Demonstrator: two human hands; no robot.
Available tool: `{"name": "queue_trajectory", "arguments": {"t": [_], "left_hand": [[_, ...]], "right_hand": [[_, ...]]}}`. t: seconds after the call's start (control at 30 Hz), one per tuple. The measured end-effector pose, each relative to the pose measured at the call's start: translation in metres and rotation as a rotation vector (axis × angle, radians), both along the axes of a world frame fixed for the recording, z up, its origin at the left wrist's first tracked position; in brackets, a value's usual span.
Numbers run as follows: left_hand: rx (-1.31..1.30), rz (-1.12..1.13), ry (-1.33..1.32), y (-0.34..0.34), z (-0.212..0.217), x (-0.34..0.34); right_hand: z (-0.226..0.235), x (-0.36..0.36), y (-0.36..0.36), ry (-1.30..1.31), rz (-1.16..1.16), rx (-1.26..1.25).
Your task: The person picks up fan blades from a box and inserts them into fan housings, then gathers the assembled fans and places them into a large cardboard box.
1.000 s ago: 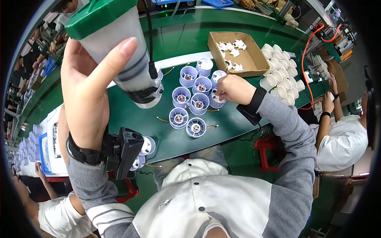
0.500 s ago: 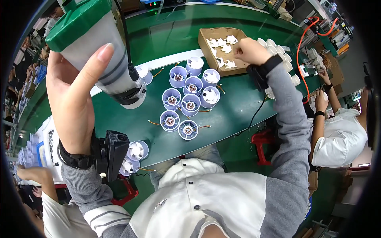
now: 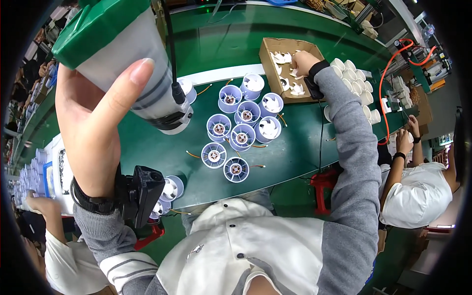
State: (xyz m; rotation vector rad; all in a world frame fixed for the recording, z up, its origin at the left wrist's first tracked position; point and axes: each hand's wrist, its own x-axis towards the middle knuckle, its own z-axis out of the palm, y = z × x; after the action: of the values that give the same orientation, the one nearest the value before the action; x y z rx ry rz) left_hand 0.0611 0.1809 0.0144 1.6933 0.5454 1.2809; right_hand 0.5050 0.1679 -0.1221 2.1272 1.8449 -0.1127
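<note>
Nine pale lilac cups (image 3: pixel 242 148) stand clustered on the green table (image 3: pixel 300 142): three carry white fans (image 3: pixel 268 129), six show bare motors (image 3: pixel 242 138), so those look unfitted. Two more fan-fitted cups (image 3: pixel 172 188) sit lower left by the left wrist; one behind the white canister (image 3: pixel 130 64) is too hidden to judge. Right hand (image 3: pixel 305 62) is down in the cardboard box (image 3: pixel 269 61) among loose fans, fingers curled, can't tell if they grip one. Left hand (image 3: pixel 96 115) grips the green-topped canister, thumb across its front. Cups are round, ribbed inside, thin wires (image 3: pixel 259 146) trailing out.
</note>
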Motion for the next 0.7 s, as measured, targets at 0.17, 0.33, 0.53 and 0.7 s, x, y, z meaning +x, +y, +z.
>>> {"name": "queue_trajectory", "arguments": {"t": [0.17,0.33,0.53,0.7], "left_hand": [[0.019,-0.025,-0.018,-0.002,-0.003,0.0],[0.006,-0.005,0.027,-0.002,-0.007,-0.014],[-0.01,0.014,0.083,0.0,-0.006,-0.02],[0.04,0.015,0.154,0.001,-0.005,-0.021]], "right_hand": [[0.023,-0.025,-0.018,0.103,0.054,0.008],[0.073,-0.092,-0.066,0.758,0.046,0.495],[0.069,-0.195,-0.134,2.201,-0.111,0.435],[0.08,-0.212,-0.136,2.237,-0.085,0.368]]}}
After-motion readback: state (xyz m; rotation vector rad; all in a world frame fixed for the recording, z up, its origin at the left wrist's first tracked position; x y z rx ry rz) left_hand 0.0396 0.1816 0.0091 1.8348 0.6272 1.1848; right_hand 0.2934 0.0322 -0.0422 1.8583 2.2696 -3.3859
